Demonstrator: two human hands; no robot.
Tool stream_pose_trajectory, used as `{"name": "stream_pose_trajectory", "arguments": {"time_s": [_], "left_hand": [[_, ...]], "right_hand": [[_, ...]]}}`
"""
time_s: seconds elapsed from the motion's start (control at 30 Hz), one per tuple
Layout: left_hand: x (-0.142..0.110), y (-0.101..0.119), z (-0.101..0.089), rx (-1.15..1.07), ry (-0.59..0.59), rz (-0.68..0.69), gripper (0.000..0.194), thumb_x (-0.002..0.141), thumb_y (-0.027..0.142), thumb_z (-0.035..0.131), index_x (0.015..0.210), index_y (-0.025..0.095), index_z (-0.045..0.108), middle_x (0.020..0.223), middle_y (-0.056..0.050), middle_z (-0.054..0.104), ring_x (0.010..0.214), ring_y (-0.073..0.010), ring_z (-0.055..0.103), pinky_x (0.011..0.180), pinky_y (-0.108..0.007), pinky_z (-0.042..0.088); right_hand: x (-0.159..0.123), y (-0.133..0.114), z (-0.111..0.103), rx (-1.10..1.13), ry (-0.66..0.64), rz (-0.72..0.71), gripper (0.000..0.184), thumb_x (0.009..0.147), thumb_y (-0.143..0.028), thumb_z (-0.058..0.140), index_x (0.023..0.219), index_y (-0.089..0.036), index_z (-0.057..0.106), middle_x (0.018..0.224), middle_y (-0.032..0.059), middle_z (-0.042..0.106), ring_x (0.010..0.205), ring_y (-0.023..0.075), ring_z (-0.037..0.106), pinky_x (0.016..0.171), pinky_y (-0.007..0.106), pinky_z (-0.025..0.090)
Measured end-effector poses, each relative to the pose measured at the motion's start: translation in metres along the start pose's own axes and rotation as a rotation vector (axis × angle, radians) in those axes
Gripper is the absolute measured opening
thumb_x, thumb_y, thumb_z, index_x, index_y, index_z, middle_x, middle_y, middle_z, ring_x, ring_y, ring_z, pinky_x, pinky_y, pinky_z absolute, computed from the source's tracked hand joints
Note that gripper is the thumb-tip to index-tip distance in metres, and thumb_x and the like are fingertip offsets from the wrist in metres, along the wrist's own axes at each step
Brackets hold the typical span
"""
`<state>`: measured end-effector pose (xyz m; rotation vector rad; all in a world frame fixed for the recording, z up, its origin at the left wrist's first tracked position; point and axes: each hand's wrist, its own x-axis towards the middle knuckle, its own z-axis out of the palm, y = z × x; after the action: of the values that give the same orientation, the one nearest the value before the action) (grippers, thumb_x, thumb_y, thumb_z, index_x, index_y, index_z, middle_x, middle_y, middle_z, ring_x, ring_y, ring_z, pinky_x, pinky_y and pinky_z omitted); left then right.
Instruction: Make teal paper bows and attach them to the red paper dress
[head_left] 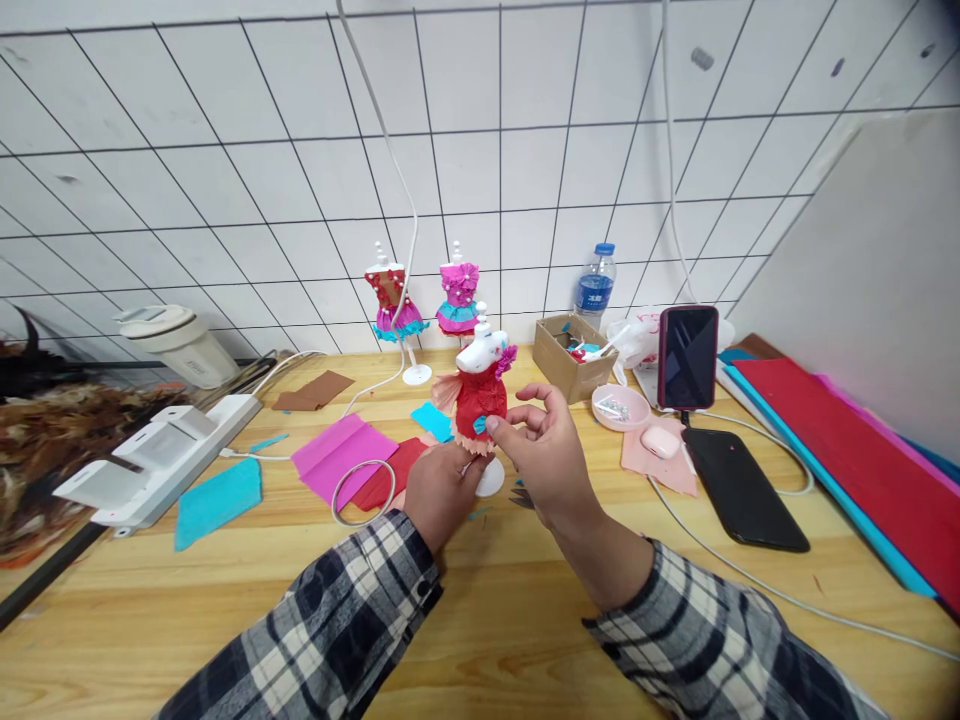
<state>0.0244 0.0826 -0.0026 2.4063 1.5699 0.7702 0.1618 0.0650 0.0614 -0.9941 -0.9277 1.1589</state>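
Black-and-white plaid cloth sleeves (300, 630) are filling the near edge, forearms angling inward over the pale wooden tabletop (495, 660). Progress: the small white mannequin (475, 357) is being held roughly upright mid-tabletop, already wearing a red crinkled-paper dress (471, 395) with a purple ruffled flower (506, 360), peach side frill (448, 392) and peach scalloped hem (476, 446). A small blue bow (481, 425) is sitting low on the dress front, seemingly the part left to settle; cannot tell if it's attached. Behind, a red-topped mannequin (386, 290) and a magenta-dressed mannequin (457, 282) are standing, looking complete. Pose: left hand (444, 490) is gripping the mannequin's lower part, below the hem. Right hand (551, 450) is holding its thumb by the bow, fingers curling loosely; cannot tell whether it's pinching.
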Motion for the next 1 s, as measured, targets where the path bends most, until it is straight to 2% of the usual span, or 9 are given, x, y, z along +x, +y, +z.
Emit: {"name": "stream_pose_trajectory", "arguments": {"time_s": [0.13,0.27,0.4,0.47,0.53,0.67,0.77,0.87,1.0], "left_hand": [[-0.001,-0.004,0.005,-0.198,0.028,-0.064,0.023,0.09,0.034,0.052,0.093,0.022,0.072,0.088,-0.006,0.074,0.081,-0.0211,0.065,0.071,-0.029,0.044],[0.0,-0.008,0.008,-0.331,0.043,-0.068,0.03,0.092,0.036,0.048,0.105,0.02,0.07,0.102,-0.007,0.073,0.088,-0.0196,0.066,0.076,-0.028,0.048],[0.002,-0.009,0.006,-0.496,0.031,-0.094,0.034,0.093,0.037,0.046,0.108,0.018,0.069,0.096,-0.006,0.074,0.087,-0.0195,0.066,0.078,-0.028,0.05],[0.003,-0.008,0.006,-0.556,0.032,-0.115,0.035,0.093,0.037,0.046,0.113,0.018,0.067,0.096,-0.006,0.074,0.084,-0.0187,0.066,0.078,-0.028,0.05],[0.002,-0.008,0.006,-0.594,0.039,-0.143,0.037,0.093,0.037,0.047,0.117,0.017,0.065,0.097,-0.006,0.073,0.08,-0.0176,0.065,0.076,-0.027,0.05],[0.001,-0.008,0.007,-0.58,0.034,-0.17,0.038,0.092,0.038,0.048,0.119,0.017,0.064,0.1,-0.005,0.073,0.083,-0.0186,0.065,0.074,-0.026,0.05],[0.001,-0.007,0.004,-0.547,0.026,-0.125,0.036,0.093,0.037,0.046,0.118,0.019,0.064,0.102,-0.005,0.072,0.09,-0.0197,0.065,0.077,-0.027,0.05],[0.001,-0.005,0.002,-0.511,-0.001,-0.09,0.034,0.093,0.037,0.044,0.113,0.02,0.066,0.093,-0.004,0.073,0.088,-0.0204,0.065,0.076,-0.028,0.05],[0.0,-0.003,0.0,-0.447,-0.006,-0.069,0.03,0.093,0.035,0.045,0.1,0.02,0.069,0.083,-0.005,0.071,0.084,-0.021,0.064,0.073,-0.028,0.049]], "right_hand": [[0.001,0.001,-0.001,-0.026,-0.01,-0.027,0.04,0.066,-0.025,0.071,0.095,-0.023,0.044,0.072,-0.0078,0.058,0.047,0.0058,0.047,0.044,0.018,0.036],[0.002,0.004,-0.003,-0.048,-0.004,-0.065,0.036,0.07,-0.027,0.07,0.096,-0.022,0.045,0.072,-0.0074,0.055,0.048,0.0055,0.044,0.045,0.017,0.033],[0.003,0.008,-0.005,-0.103,0.027,-0.113,0.032,0.073,-0.03,0.067,0.097,-0.022,0.047,0.075,-0.0072,0.053,0.047,0.0045,0.038,0.045,0.018,0.032],[0.004,0.008,-0.004,-0.149,0.026,-0.1,0.028,0.073,-0.031,0.067,0.094,-0.021,0.05,0.077,-0.0063,0.053,0.047,0.0044,0.037,0.045,0.018,0.033],[0.004,0.008,-0.003,-0.153,-0.017,-0.025,0.022,0.072,-0.033,0.065,0.086,-0.02,0.054,0.072,-0.0057,0.053,0.047,0.0049,0.038,0.043,0.019,0.032],[0.002,0.005,-0.001,0.016,-0.111,0.133,0.024,0.071,-0.039,0.066,0.073,-0.018,0.057,0.063,-0.0046,0.055,0.041,0.0044,0.034,0.035,0.018,0.025],[0.0,0.003,0.0,0.122,-0.138,0.165,0.026,0.069,-0.039,0.069,0.083,-0.018,0.062,0.063,-0.0044,0.057,0.039,0.0037,0.034,0.032,0.017,0.025],[-0.001,0.001,0.0,0.133,-0.183,0.19,0.029,0.07,-0.037,0.069,0.091,-0.017,0.066,0.058,-0.0057,0.055,0.037,0.0038,0.037,0.031,0.016,0.029],[0.0,-0.003,0.0,0.198,-0.137,0.244,0.03,0.066,-0.036,0.071,0.089,-0.017,0.064,0.057,-0.0072,0.055,0.035,0.0027,0.036,0.03,0.015,0.031]]}}
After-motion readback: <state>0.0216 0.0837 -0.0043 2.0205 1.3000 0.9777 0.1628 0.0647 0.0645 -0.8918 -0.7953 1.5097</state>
